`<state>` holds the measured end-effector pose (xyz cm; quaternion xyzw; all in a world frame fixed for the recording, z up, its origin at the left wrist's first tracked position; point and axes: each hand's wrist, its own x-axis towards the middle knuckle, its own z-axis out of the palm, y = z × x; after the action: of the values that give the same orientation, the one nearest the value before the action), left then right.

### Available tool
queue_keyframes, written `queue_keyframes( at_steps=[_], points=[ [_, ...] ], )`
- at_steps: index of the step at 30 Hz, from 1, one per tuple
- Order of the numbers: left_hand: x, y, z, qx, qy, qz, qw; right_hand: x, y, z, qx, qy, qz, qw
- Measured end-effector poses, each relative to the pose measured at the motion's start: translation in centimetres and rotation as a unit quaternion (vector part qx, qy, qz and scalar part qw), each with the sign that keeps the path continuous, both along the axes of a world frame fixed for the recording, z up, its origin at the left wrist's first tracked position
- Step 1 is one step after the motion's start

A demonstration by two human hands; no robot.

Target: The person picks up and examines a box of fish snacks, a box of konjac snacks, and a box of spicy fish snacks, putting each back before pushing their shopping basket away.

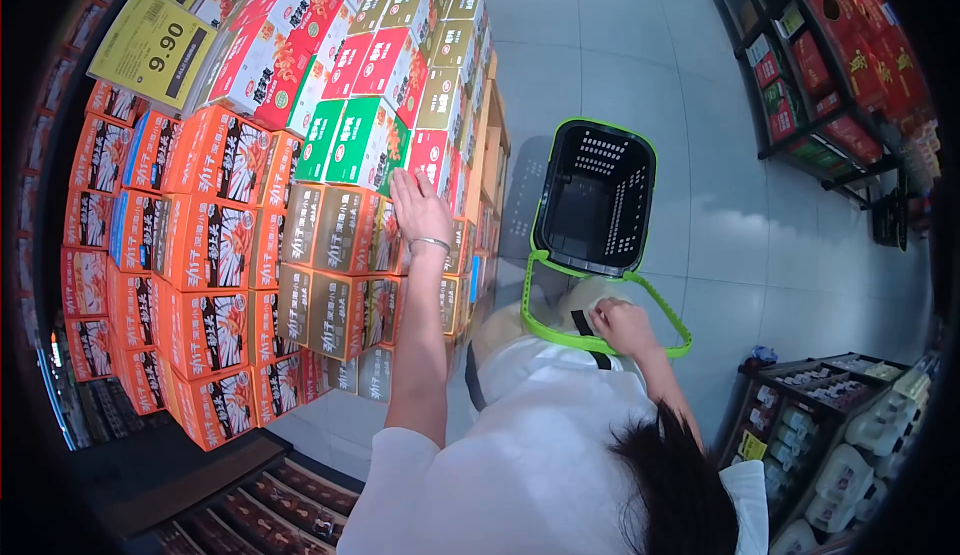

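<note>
My left hand (420, 213) reaches out to the stacked snack boxes, fingers stretched and fairly flat. Its fingertips touch the corner area between a green-and-white box (357, 143) and a red-and-white box (430, 155). Brown boxes (341, 227) of packaged fish snack sit just below and left of it. A thin bracelet circles that wrist. Low by my lap, my right hand (622, 325) is curled at the bright green handle (538, 327) of a black shopping basket (592, 195); part of its grip is hidden. No goods show inside the basket.
Orange snack boxes (208, 240) are piled at the left under yellow price signs (155, 47). A dark rack with red packages (815, 65) stands at the upper right. Another shelf with packaged goods (800, 425) is at the lower right. Grey floor tiles (630, 35) run between.
</note>
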<state>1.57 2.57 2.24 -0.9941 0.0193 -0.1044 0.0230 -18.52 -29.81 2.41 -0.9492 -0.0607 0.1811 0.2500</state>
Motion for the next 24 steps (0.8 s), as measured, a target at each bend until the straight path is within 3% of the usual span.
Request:
queue_keyframes(
  at_steps=[8,10,14,16,21,23,24],
  points=[
    [-0.1,-0.7,-0.1,-0.027,-0.059,-0.011,0.998,-0.5,0.2,0.2,0.062,0.009,-0.044,0.997],
    [-0.2,-1.2,0.5,-0.147,-0.003,0.004,0.989,-0.5,0.2,0.0,0.069,-0.008,-0.040,0.997],
    [-0.1,-0.5,-0.2,-0.219,-0.022,-0.012,0.975,-0.8,0.2,-0.4,0.067,-0.018,-0.050,0.996],
    [-0.1,-0.2,0.0,-0.309,-0.041,-0.046,0.949,-0.9,0.0,-0.6,0.079,-0.028,-0.058,0.995],
    [-1.6,-2.5,3.5,-0.347,-0.127,-0.097,0.924,-0.7,-0.2,-0.7,0.090,-0.005,-0.067,0.994],
    [-2.4,-3.2,4.6,-0.508,-0.102,-0.108,0.849,-0.8,-0.4,-1.0,0.095,-0.005,-0.066,0.993],
    [-3.0,-3.8,5.2,-0.508,-0.101,-0.107,0.849,-0.8,-0.5,-1.1,0.107,0.013,-0.079,0.991]
  ],
)
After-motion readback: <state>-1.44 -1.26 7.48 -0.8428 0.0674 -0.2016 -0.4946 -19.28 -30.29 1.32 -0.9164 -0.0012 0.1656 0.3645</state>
